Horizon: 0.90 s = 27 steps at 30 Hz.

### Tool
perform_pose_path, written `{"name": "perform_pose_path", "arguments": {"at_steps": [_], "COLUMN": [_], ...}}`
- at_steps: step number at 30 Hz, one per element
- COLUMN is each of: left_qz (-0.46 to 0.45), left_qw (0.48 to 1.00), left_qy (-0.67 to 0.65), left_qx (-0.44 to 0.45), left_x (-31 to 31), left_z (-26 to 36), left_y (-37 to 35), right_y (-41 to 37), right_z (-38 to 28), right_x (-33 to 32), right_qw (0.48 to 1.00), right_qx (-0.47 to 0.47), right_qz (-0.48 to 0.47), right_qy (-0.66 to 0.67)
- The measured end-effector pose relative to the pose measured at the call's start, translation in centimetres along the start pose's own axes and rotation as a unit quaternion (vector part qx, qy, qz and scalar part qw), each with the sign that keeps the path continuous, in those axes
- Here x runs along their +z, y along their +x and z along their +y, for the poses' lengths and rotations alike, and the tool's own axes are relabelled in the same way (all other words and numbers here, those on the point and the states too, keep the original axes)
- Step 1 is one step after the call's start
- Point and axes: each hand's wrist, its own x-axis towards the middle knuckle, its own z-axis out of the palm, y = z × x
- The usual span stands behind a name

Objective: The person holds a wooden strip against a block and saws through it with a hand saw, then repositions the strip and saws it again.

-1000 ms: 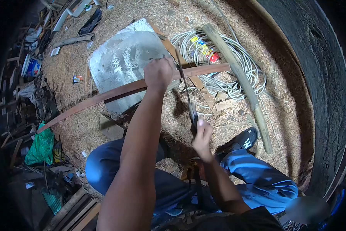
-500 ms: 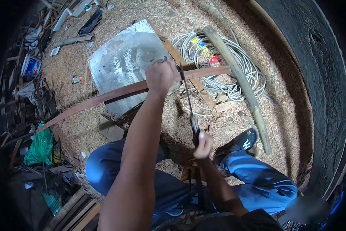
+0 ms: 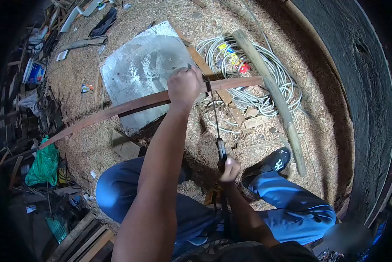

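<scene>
My left hand (image 3: 184,86) is closed round a long reddish wooden strip (image 3: 135,105), which runs from the lower left to the upper right. Just right of that hand, a thin dark saw blade (image 3: 214,111) crosses the strip. Its black handle (image 3: 222,152) is in my right hand (image 3: 229,169), whose fingers are wrapped round it. Beneath the strip lies a scuffed grey metal sheet (image 3: 139,56). The far end of the strip meets a round wooden pole (image 3: 266,72).
Coiled grey cable (image 3: 287,87) lies around the pole on the shaving-covered ground. A dark curved wall (image 3: 366,87) stands at right. At left are scrap wood and a green plastic bag (image 3: 43,163). My shoe (image 3: 278,161) is beside the pole.
My right hand and the saw handle have moved slightly down, towards my body. The blade still crosses the strip, and my left hand keeps its hold.
</scene>
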Motion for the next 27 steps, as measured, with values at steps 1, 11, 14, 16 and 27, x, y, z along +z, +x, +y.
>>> {"name": "perform_pose_path", "arguments": {"at_steps": [1,11,14,16,27], "left_qz": [0.003,-0.083,-0.061,-0.067,-0.026], "left_qw": [1.000,0.994,0.997,0.997,1.000], "left_qy": [0.001,0.038,0.024,0.025,0.008], "left_qx": [0.007,-0.054,-0.030,-0.029,-0.005], "left_x": [0.0,-0.5,-0.1,0.0,0.4], "left_z": [0.0,0.5,0.1,0.1,-0.3], "left_y": [0.0,0.3,0.2,0.1,0.2], "right_y": [-1.4,3.2,0.3,2.7,0.6], "right_z": [2.6,-4.3,-2.7,-4.5,-1.9], "right_x": [-1.2,2.8,0.7,2.6,0.7], "right_qw": [0.991,0.998,0.997,0.999,0.995], "right_qx": [0.075,-0.038,0.027,-0.002,0.003], "right_qz": [-0.106,0.038,-0.035,0.039,0.003], "right_qy": [0.016,0.029,0.071,0.031,0.103]}}
